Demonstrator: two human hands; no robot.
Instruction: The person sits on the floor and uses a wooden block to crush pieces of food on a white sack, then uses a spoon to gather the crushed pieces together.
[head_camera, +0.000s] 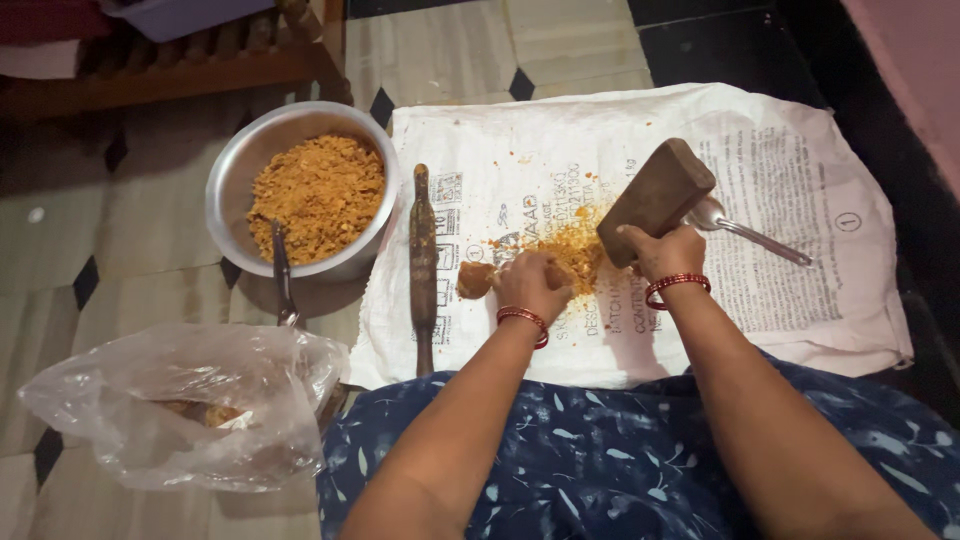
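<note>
The right hand is clenched around the low end of a brown wooden block, tilted with its far end raised toward 1 o'clock over the orange crumbs on the white sack. The left hand is curled over a brown lump at the pile's 9 o'clock edge, pinning it down; its fingertips are hidden. To crush well, I judge the block should land flat on the lump, with left fingers drawn clear and crumbs kept on the sack. A rolling pin lies just at 9 o'clock of that hand, a bowl of crumbs beyond at 10, a spoon at 3 o'clock of the block, a plastic bag at 8.
</note>
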